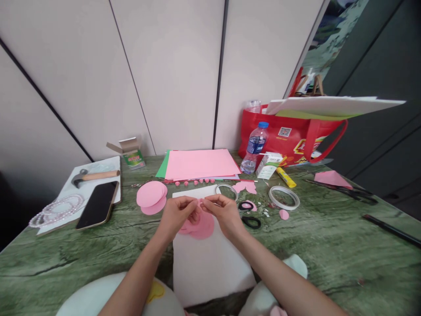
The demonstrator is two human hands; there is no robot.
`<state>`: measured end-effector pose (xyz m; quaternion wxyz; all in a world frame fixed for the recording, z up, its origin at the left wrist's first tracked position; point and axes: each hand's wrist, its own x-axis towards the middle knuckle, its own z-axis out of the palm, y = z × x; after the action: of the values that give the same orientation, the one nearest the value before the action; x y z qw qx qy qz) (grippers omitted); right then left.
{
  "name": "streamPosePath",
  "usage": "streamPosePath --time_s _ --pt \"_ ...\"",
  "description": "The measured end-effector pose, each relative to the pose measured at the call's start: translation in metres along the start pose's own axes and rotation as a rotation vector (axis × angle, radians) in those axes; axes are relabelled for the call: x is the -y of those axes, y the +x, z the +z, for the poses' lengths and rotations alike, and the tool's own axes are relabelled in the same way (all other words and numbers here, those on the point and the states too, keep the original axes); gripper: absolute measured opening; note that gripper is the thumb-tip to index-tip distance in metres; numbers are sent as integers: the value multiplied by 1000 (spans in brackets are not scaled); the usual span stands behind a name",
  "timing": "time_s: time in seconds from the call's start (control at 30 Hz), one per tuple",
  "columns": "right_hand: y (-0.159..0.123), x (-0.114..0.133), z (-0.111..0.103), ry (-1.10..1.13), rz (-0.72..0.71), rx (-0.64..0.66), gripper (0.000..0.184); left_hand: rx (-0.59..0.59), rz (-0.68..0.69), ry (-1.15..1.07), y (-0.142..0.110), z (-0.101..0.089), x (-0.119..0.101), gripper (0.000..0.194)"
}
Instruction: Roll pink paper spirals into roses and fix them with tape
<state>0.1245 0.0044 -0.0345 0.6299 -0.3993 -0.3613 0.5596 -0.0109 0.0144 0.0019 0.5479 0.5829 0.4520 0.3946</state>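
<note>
My left hand (180, 213) and my right hand (224, 212) meet over a white board (210, 267), fingertips pinched together. Between them they hold a small piece of pink paper (199, 202), mostly covered by the fingers. Under the hands lie pink paper cut-outs (203, 227) on the board. Left of my left hand is a stack of pink paper circles (151, 195). Beside my right hand rest black-handled scissors (251, 222), their blades hard to make out, and a roll of tape (226, 190). A pink paper petal shape (245, 187) sits farther back.
Pink sheets (204, 164) lie against the wall, with several small pink buds in front. At right stand a water bottle (254, 149), a carton (269, 165), a red bag (289, 136), a glue stick (286, 177) and a tape roll (284, 198). At left are a hammer (98, 175) and a phone (98, 205).
</note>
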Motion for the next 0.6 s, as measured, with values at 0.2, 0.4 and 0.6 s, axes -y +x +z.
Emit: streamPosePath --time_s 0.2,0.4,0.6 --pt "5 2 -3 26 28 -42 22 -15 34 -2 0 0 1 21" --pt "7 5 -6 30 40 -50 23 -7 46 -9 2 -1 3 20" --pt "8 7 -7 34 72 -72 23 -15 38 -7 1 -1 2 20"
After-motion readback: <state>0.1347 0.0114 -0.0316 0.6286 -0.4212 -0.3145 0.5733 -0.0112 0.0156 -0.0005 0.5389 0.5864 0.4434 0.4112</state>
